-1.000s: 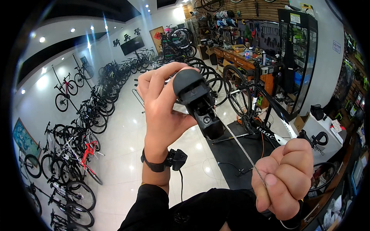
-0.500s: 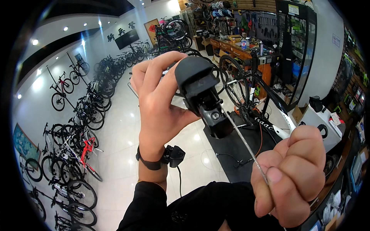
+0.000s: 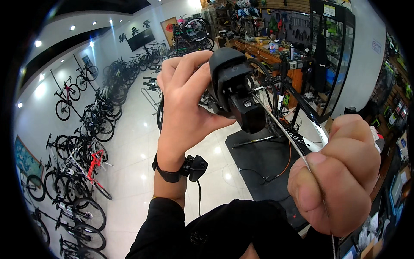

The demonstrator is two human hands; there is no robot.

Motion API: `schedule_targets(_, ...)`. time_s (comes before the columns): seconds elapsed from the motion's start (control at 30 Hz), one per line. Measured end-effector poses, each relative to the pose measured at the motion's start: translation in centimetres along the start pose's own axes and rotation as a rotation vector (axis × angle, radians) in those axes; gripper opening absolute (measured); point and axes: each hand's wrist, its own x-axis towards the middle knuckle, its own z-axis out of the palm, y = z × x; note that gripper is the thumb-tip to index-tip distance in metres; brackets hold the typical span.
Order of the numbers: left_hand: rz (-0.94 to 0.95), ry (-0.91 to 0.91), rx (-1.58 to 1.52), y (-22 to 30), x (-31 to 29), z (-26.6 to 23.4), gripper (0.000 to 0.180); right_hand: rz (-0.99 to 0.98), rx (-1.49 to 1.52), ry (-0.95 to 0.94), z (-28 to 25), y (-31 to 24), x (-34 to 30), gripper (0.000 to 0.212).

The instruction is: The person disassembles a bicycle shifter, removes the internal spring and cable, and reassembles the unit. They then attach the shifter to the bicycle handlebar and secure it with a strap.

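Observation:
My left hand (image 3: 183,108) is wrapped round a black bicycle brake-shift lever (image 3: 230,73), held up in front of me. The lever's blocky lower end, with a small screw in it, faces me. A thin braided metal cable (image 3: 282,128) runs from beside this end down to the right. My right hand (image 3: 336,177), close to the camera, has its fingers curled and pinches the cable between thumb and fingers. The cable looks straight between the two hands, and its tail hangs below my right hand. My left fingertips are hidden behind the lever.
A bike frame (image 3: 317,129) in black and white stands beyond my right hand, above a dark mat (image 3: 254,166). Behind it are a wooden workbench (image 3: 258,52) with tools and a glass cabinet (image 3: 332,56). Rows of bicycles (image 3: 92,172) line the left side.
The lever and my left hand have shifted a little to the right. My right hand has moved up and right, still pinching the cable.

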Motion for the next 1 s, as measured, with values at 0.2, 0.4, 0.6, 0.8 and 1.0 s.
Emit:
schedule_targets(0.2, 0.026, 0.047, 0.024, 0.1, -0.1, 0.0, 0.055, 0.003, -0.050, 0.063, 0.4, -0.5, -0.5, 0.022)
schedule_targets(0.4, 0.050, 0.071, 0.048, 0.0, -0.3, -0.1, 0.058, -0.076, -0.113, 0.256, 2.1, -0.2, -1.3, 0.029)
schedule_targets(0.6, 0.049, 0.075, 0.059, 0.3, -0.8, -0.5, 0.060, -0.044, -0.103, 0.292, 2.3, -0.6, -1.4, 0.030)
schedule_targets(0.8, 0.027, 0.074, 0.068, 0.6, -1.0, -0.7, 0.060, -0.041, -0.126, 0.307, 2.7, -0.7, -2.2, 0.031)
schedule_targets(1.0, 0.023, 0.054, 0.070, 1.1, -0.5, -1.2, 0.054, -0.063, -0.167, 0.327, 2.0, 0.0, -2.3, 0.033)
